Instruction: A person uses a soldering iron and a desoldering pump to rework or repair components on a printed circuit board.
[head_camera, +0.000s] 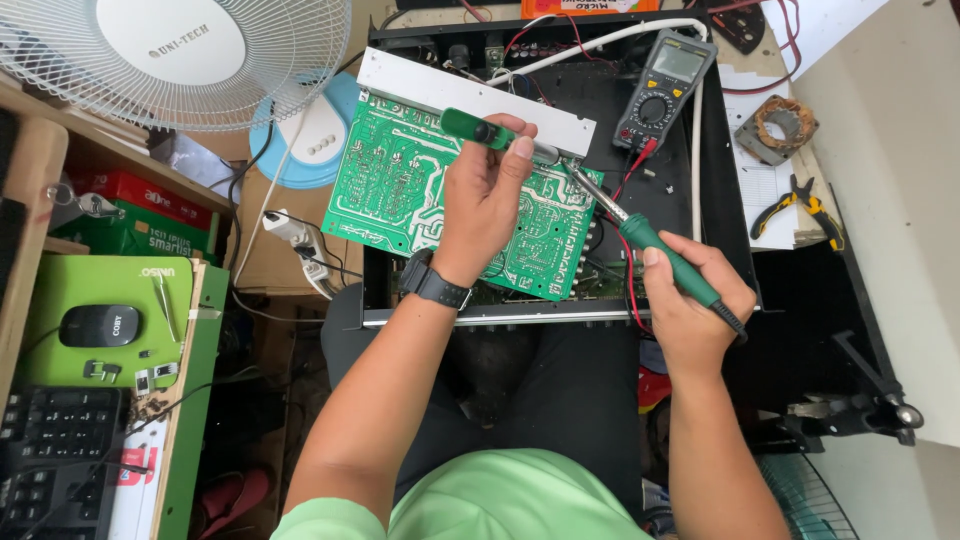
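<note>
Far left, a green mat sits on the side desk, carrying a dark computer mouse, tweezers and a few small metal parts. Below it, a black keyboard. Up top, a white fan faces the bench.

Moving in: the open black metal case of some device lies across the person's lap, and inside it a green circuit board is propped up, solder side showing, with a white metal strip along its upper edge.

The left hand, wristwatch on, is closed around a green pump tool. Its long axis runs roughly left to right, the metal tip end pointing right and slightly down, over the board's upper right part.

The right hand is wrapped tight on the green handle of a soldering iron. The iron slants from lower right to upper left, its tip at the board's right edge, just beside the pump's tip.

Further right, a multimeter rests in the case, red lead trailing down. On paper beyond, a copper wire coil and yellow-handled pliers.
</note>
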